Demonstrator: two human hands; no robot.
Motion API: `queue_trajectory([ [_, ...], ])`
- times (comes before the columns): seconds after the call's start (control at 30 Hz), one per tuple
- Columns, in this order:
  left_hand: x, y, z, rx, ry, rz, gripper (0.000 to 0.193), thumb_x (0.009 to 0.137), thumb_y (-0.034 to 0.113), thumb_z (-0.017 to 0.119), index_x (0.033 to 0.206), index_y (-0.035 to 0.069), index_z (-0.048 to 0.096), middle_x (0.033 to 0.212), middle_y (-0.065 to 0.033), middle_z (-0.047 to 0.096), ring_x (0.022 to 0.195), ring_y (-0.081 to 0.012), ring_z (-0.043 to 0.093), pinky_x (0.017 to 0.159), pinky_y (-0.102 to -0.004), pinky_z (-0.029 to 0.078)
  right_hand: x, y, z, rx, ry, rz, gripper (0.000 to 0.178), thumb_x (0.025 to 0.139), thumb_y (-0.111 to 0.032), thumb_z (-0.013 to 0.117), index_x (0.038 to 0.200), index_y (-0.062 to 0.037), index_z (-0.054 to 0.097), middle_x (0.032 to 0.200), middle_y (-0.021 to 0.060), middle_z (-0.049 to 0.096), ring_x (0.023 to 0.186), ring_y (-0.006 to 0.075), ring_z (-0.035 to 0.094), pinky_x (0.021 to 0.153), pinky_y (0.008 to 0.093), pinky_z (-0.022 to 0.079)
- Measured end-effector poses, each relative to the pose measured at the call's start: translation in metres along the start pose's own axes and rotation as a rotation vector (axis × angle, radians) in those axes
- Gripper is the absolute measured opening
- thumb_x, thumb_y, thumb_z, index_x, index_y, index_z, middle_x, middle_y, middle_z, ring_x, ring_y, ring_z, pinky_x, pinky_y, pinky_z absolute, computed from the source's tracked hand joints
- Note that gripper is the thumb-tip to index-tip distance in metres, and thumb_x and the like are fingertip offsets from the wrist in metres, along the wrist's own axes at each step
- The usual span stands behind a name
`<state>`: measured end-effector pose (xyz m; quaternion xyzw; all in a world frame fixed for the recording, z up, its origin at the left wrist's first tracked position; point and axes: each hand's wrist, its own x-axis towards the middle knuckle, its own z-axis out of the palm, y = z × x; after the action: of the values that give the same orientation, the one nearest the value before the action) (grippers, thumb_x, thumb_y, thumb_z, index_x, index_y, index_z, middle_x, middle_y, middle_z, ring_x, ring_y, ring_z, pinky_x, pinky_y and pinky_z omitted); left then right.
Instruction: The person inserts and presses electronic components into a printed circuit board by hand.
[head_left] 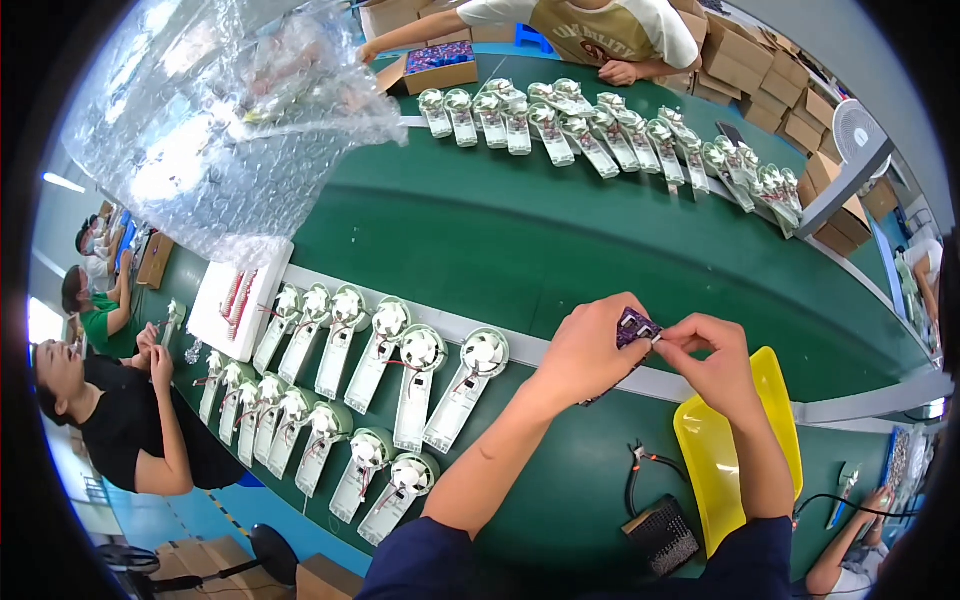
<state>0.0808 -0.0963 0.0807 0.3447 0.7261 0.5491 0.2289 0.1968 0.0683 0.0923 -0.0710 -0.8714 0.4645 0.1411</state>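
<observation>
Head view: left hand (pixel 590 352) closed around a small purple circuit board (pixel 636 327), propped up off the green belt (pixel 480 240) so the near edge faces the right hand (pixel 715 360), fingers pinched shut on a tiny white part at that edge, seemingly a connector. Below, rows of pale green handheld fan bodies (pixel 420 385) laid open-side up with wires exposed, probably for easy reach; yellow tray (pixel 725 450) beside the right forearm, cutters (pixel 650 462) near it.
</observation>
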Motion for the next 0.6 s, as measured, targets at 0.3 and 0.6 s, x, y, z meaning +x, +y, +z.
queue_trajectory([
  [0.3, 0.0006, -0.0006, -0.0051, 0.013, 0.002, -0.017, 0.020, 0.081, 0.011, 0.073, 0.094, -0.002, 0.065, 0.076, -0.0124, 0.067, 0.068, -0.0222, 0.066, 0.065, -0.0344, 0.051, 0.0051, -0.0008, 0.0034, 0.021, 0.016, 0.021, 0.010, 0.080, 0.001, 0.077, 0.085, 0.0018, 0.069, 0.081, 0.0060, 0.072, 0.071, 0.0110, 0.067, 0.068, 0.0238, 0.055],
  [0.6, 0.0028, 0.0032, -0.0020, 0.036, -0.043, 0.034, 0.020, 0.080, 0.012, 0.073, 0.093, -0.001, 0.066, 0.076, -0.0126, 0.067, 0.068, -0.0245, 0.066, 0.067, -0.0357, 0.052, -0.0015, 0.0057, -0.0014, 0.028, 0.062, 0.002, 0.011, 0.080, -0.002, 0.079, 0.086, 0.0016, 0.070, 0.079, 0.0076, 0.073, 0.071, 0.0132, 0.070, 0.067, 0.0254, 0.056],
])
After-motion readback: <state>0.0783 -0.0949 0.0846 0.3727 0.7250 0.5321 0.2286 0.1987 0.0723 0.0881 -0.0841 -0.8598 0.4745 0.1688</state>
